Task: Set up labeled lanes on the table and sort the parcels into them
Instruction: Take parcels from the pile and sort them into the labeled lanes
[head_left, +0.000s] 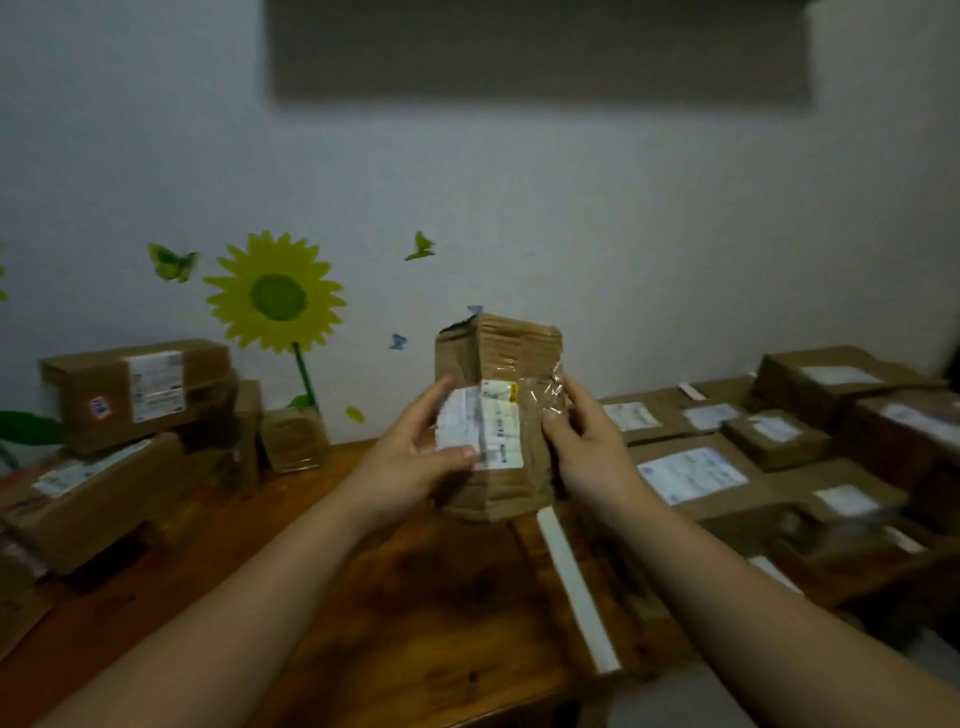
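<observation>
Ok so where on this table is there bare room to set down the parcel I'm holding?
For the held parcel, bare wood runs down the middle of the table, between the stacked parcels on the left and the white strip. Right of the strip, flat parcels crowd the top.

A pale wall is being dimly lit; a sunflower sticker and butterfly stickers are being displayed above the wooden surface.

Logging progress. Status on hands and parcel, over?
Left hand, right hand both grip the parcel. Parcel upright over the table, label toward camera. Left stack, right stack, white strip below; none touching it.
</observation>
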